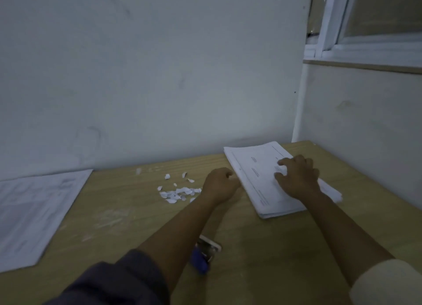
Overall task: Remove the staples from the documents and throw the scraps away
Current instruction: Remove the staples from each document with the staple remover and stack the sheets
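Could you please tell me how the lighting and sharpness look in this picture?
Head view: dim, bluish light, no glare or hard shadows; print on the document stack is too soft to read; the sheet at left and the blue-handled tool are blurred; the paper scraps stand out clearly.

White document stack lies flat, askew, far right; torn paper scraps — loose cluster to its left

A plain office or study corner. A light wooden desk sits against bare, scuffed white walls below a white-framed window, with stacks of printed documents and torn paper scraps on it.
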